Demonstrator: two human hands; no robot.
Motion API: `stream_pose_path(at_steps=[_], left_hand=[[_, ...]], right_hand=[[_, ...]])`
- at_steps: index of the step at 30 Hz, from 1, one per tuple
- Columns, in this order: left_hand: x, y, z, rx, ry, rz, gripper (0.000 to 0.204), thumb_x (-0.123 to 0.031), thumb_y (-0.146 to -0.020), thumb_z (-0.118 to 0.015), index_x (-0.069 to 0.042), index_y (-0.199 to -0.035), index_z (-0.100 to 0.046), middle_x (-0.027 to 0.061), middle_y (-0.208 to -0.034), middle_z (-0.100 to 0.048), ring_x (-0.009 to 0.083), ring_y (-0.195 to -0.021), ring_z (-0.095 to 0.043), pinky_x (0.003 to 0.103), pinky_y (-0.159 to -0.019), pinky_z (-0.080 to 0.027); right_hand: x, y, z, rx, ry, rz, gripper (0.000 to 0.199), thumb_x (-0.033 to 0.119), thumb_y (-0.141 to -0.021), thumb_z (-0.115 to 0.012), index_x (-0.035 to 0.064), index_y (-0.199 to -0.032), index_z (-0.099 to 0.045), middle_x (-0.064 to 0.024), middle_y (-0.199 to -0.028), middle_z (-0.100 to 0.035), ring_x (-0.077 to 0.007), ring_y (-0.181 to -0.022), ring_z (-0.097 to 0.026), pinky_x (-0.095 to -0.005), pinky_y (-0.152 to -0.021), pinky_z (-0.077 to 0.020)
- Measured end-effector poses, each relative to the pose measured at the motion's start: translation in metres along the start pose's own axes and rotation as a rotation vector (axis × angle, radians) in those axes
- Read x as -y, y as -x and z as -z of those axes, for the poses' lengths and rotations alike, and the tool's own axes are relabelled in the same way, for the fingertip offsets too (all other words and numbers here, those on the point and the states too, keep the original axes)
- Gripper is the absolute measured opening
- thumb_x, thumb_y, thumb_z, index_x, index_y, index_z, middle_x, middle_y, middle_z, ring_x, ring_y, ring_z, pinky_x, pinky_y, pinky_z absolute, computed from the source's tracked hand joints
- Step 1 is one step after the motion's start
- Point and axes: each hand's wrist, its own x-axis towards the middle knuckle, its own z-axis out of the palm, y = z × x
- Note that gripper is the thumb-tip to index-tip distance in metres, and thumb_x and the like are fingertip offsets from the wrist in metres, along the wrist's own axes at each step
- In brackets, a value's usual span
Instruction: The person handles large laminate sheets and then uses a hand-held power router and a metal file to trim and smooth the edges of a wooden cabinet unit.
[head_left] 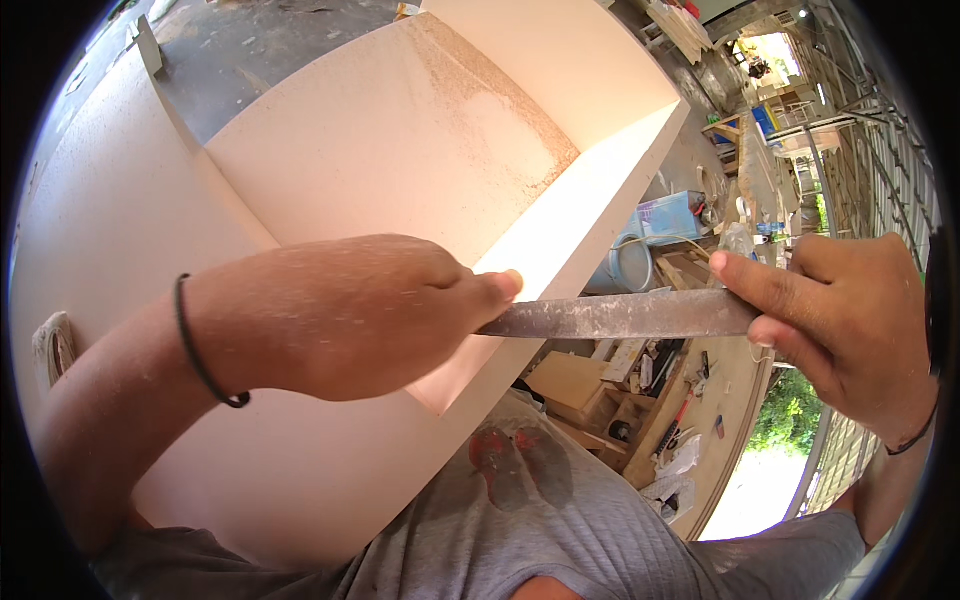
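A long flat metal file (pixel 625 315), worn and grey-brown, lies across the edge of a white panelled cabinet (pixel 560 235). My left hand (pixel 350 315) is closed around the file's left end, its thumb stretched along the top, and hides that end. The other end is pinched by my right hand (pixel 845 325), out beyond the cabinet's edge, with the fingers bent round it. Brownish dust (pixel 480 95) is scattered over the cabinet's inner panel, thickest along the corner seam.
Below the cabinet's right side stand a blue bucket (pixel 628 265) and a blue rectangular can (pixel 672 214). A wooden box (pixel 610 415) with compartments holds tools, and a red-handled tool (pixel 676 422) lies beside it. Timber and metal framing fill the far right.
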Motion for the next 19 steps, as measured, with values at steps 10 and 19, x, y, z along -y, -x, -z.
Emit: stream_pose_path(at_steps=[10,19], left_hand=[[-0.012,0.004,0.004,0.118,0.126,0.138,0.079,-0.059,-0.098,-0.022,0.008,-0.114,-0.061,0.0223,-0.099,-0.064,0.0292,-0.099,-0.06,0.035,-0.09,-0.046],[-0.02,0.007,0.003,0.244,0.237,0.126,0.093,-0.068,-0.093,-0.013,0.008,-0.113,-0.061,0.0281,-0.098,-0.063,0.0301,-0.105,-0.059,0.032,-0.091,-0.047]], right_hand=[[0.002,-0.007,0.016,0.228,-0.307,0.019,0.034,0.033,-0.088,-0.059,0.0032,-0.102,-0.067,-0.0123,-0.066,-0.06,-0.03,-0.058,-0.06,-0.0398,-0.053,-0.045],[0.012,-0.019,0.036,0.347,-0.163,-0.098,0.037,0.036,-0.086,-0.062,0.0035,-0.101,-0.068,-0.0128,-0.057,-0.058,-0.0308,-0.054,-0.062,-0.0402,-0.053,-0.0472]])
